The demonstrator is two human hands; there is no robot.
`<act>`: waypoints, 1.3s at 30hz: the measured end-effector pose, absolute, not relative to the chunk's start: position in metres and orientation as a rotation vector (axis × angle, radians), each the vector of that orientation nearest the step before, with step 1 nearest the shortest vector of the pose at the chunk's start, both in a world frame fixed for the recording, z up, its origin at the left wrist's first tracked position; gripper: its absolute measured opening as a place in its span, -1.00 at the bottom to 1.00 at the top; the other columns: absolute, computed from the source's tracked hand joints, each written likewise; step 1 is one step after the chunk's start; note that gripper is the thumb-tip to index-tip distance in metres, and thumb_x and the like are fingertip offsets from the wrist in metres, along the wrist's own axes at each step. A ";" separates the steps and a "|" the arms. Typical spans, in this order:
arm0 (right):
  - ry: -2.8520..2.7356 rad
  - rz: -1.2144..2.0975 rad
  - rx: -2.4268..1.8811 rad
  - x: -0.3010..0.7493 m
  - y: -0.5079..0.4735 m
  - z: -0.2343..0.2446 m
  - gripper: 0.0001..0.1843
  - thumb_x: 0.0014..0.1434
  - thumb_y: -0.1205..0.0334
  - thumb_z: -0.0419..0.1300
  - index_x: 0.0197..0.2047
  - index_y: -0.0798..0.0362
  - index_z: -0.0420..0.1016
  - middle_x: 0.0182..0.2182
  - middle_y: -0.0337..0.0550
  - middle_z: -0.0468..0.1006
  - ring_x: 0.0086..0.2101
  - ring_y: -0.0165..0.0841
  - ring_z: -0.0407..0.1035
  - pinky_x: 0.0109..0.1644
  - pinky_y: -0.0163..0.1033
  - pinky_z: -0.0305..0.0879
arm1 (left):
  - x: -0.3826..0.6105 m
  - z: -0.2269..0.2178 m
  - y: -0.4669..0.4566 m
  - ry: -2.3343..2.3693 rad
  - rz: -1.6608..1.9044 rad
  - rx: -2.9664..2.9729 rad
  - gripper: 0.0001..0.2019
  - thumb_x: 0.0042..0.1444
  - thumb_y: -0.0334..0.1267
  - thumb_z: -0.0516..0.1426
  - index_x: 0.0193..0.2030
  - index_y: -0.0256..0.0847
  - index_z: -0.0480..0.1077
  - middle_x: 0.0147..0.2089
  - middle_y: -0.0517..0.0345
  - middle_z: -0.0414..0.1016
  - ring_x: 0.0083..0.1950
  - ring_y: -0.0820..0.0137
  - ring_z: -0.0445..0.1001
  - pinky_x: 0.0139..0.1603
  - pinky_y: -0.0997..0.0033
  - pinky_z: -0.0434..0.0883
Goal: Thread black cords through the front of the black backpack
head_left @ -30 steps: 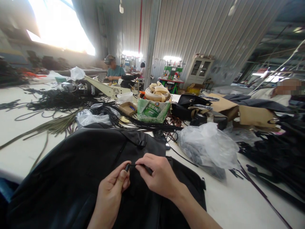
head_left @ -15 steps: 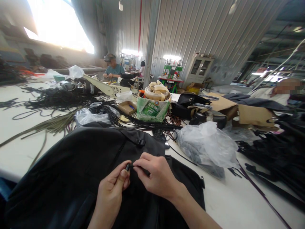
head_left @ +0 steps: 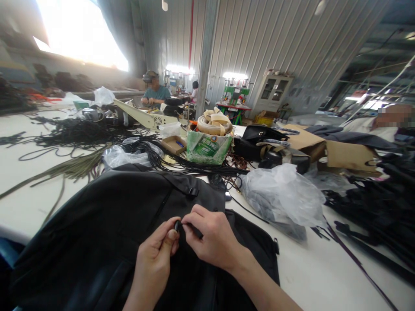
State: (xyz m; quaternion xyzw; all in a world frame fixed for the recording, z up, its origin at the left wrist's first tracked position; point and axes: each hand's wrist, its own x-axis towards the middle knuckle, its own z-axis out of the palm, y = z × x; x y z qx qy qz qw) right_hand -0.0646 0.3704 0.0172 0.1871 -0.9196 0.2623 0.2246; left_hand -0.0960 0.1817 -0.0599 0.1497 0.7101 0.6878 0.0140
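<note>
A black fabric bag (head_left: 106, 224) lies spread on the white table (head_left: 324, 276) in front of me. My left hand (head_left: 155, 261) pinches a small black zipper pull (head_left: 177, 225) between thumb and forefinger over the bag. My right hand (head_left: 212, 239) meets it from the right, fingers closed on a thin black cord (head_left: 194, 231) that runs into the pull. The two hands touch at the fingertips. A black strap with a buckle (head_left: 193, 191) crosses the bag just beyond them.
A clear plastic bag (head_left: 282, 196) of dark parts lies right of the bag. Behind stand a green box of tape rolls (head_left: 209, 144), piles of black cords (head_left: 81, 131), brown paper bags (head_left: 346, 155). Other people sit at the far left and the right edge.
Both hands stay pinched together on the pull and cord; they shifted very slightly rightward and the view moved a little.
</note>
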 end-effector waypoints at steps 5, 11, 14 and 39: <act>-2.522 0.752 0.524 -0.065 0.369 0.017 -0.88 0.41 0.34 0.20 -0.10 0.03 0.58 -0.24 -0.24 0.50 -0.33 -0.43 0.39 -0.27 -0.26 0.18 | -0.095 -0.056 0.182 2.253 2.131 0.547 -0.46 0.46 0.08 0.20 0.25 -0.40 0.61 -0.41 0.14 0.48 -0.42 0.43 0.41 -0.39 0.50 0.39; -2.573 0.803 0.518 -0.064 0.368 0.017 -0.85 0.50 0.29 0.17 -0.07 0.05 0.59 -0.21 -0.19 0.52 -0.29 -0.40 0.43 -0.23 -0.26 0.21 | -0.093 -0.049 0.184 2.267 2.136 0.532 -0.51 0.46 0.05 0.20 0.24 -0.34 0.63 -0.41 0.13 0.50 -0.43 0.42 0.42 -0.40 0.49 0.39; -2.589 0.815 0.502 -0.064 0.368 0.016 -0.80 0.53 0.26 0.15 -0.10 0.06 0.61 -0.23 -0.18 0.52 -0.31 -0.39 0.42 -0.23 -0.24 0.20 | -0.093 -0.050 0.185 2.270 2.141 0.529 -0.49 0.45 0.07 0.21 0.24 -0.34 0.63 -0.40 0.11 0.51 -0.43 0.42 0.42 -0.39 0.48 0.39; -2.809 0.409 1.187 -0.035 0.343 0.014 -0.75 0.27 0.09 0.56 -0.30 -0.02 0.64 -0.18 -0.22 0.67 0.00 -0.17 0.49 0.10 0.03 0.24 | -0.098 -0.051 0.183 2.063 2.177 0.291 -0.39 0.38 0.16 0.25 0.29 -0.33 0.61 -0.37 0.10 0.51 -0.37 0.40 0.43 -0.28 0.44 0.43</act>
